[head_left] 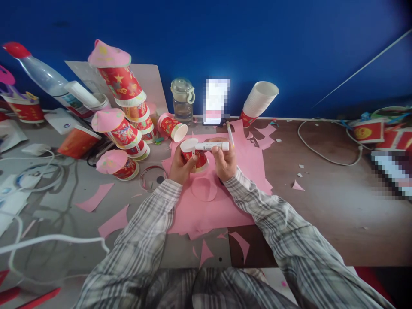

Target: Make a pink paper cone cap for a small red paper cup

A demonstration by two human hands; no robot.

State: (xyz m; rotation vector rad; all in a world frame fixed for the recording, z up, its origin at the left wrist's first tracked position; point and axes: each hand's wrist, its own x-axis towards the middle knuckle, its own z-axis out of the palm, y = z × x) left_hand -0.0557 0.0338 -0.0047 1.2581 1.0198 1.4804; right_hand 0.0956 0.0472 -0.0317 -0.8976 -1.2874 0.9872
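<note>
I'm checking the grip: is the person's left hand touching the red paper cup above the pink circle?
Touching. The head view shows the left hand holding the red paper cup, its thumb against the near side.

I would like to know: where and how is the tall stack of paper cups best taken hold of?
Probably around the red bottom cup, coming from the front right: the stack stands mouth up, so holding the lowest cup should carry the nested ones. The phone is on its left and the blue wall behind.
</note>
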